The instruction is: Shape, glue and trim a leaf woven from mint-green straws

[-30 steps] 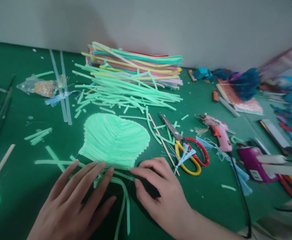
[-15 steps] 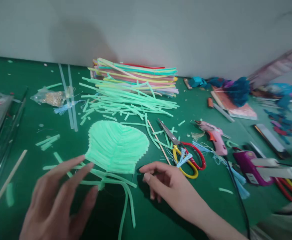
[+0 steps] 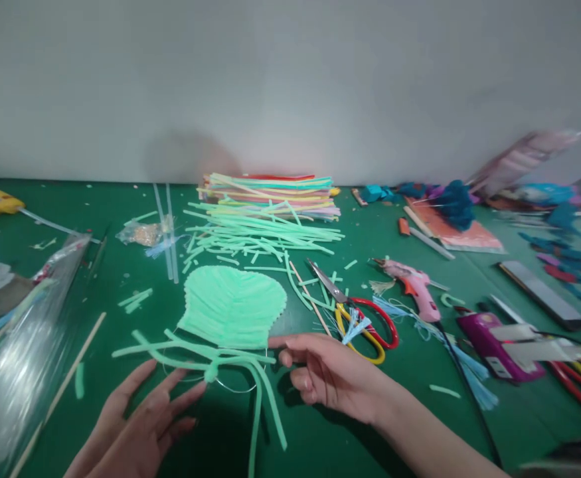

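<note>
A mint-green fan-shaped piece made of fuzzy pipe cleaners (image 3: 233, 305) lies flat in front of me, its edge scalloped. Just below it, loose green pipe cleaners meet in a knotted bow (image 3: 211, 372) with long tails. A thin pale loop of wire or thread (image 3: 235, 390) curves under the bow. My left hand (image 3: 145, 418) has its fingers spread, one fingertip at or close to the knot. At the fan's lower right corner, the index finger of my right hand (image 3: 332, 375) points out while its other fingers curl loosely; nothing shows in it.
Bundled coloured pipe cleaners (image 3: 270, 199) lie along the wall. To the right are scissors (image 3: 352, 309), a pink glue gun (image 3: 412, 285) with a cord, and a purple device (image 3: 499, 345). A wooden stick (image 3: 61, 392) and clear plastic packaging (image 3: 36, 332) are at left.
The view has shifted, so a yellow glue gun shows at far left. My left hand has moved down and away from the fan's edge, toward the bow. My right hand stays by the corner.
</note>
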Motion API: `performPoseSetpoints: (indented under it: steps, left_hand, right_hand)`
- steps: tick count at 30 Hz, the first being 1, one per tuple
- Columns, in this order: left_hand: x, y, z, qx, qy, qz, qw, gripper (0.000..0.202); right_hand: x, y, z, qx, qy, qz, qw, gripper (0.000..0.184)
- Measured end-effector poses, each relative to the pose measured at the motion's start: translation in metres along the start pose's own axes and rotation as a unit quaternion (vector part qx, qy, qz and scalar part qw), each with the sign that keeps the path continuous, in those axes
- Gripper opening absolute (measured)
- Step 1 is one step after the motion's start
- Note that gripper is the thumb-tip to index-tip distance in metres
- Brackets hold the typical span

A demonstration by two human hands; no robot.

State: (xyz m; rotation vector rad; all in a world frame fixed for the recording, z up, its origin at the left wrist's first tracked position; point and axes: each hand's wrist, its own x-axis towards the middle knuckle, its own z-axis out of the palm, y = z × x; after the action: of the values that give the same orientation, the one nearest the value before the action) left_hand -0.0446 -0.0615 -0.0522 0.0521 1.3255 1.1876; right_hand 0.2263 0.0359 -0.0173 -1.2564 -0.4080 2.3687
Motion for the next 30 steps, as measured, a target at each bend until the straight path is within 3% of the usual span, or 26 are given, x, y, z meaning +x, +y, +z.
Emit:
performPoseSetpoints:
  steps: [3, 6, 11, 15, 18, 21, 25, 28, 30]
  left_hand:
    - [0.002, 0.002, 0.03, 0.024, 0.009, 0.006, 1.0, 0.076]
    - [0.011, 0.004, 0.053, 0.082, -0.011, -0.034, 0.996, 0.042]
    - [0.026, 0.011, 0.077, 0.013, -0.097, -0.042, 0.994, 0.009]
    - [0.032, 0.023, 0.089, -0.029, -0.125, 0.0, 0.992, 0.022]
    - [0.028, 0.031, 0.095, -0.069, -0.077, 0.004, 0.995, 0.028]
    - [0.022, 0.037, 0.094, -0.072, -0.094, -0.004, 0.993, 0.057]
    - [0.026, 0.045, 0.078, -0.007, -0.215, 0.028, 0.976, 0.092]
    - [0.039, 0.054, 0.06, 0.104, -0.238, 0.064, 0.964, 0.104]
    - [0.048, 0.058, 0.05, 0.226, -0.228, 0.161, 0.933, 0.103]
  right_hand:
    - [0.005, -0.004, 0.003, -0.008, -0.017, -0.001, 1.0, 0.03]
    - [0.011, -0.007, 0.008, -0.032, -0.033, -0.042, 0.998, 0.033]
    - [0.016, -0.01, 0.013, -0.082, -0.026, -0.103, 0.991, 0.038]
    - [0.019, -0.008, 0.013, -0.077, -0.021, -0.098, 0.992, 0.04]
    - [0.021, -0.005, 0.012, -0.07, -0.014, -0.104, 0.992, 0.046]
    - [0.021, -0.003, 0.01, -0.087, -0.036, -0.13, 0.987, 0.043]
    - [0.019, -0.002, 0.004, -0.122, -0.027, -0.151, 0.981, 0.042]
    - [0.016, -0.003, -0.001, -0.154, -0.031, -0.171, 0.973, 0.045]
    - [0.012, -0.006, -0.003, -0.185, -0.044, -0.18, 0.965, 0.043]
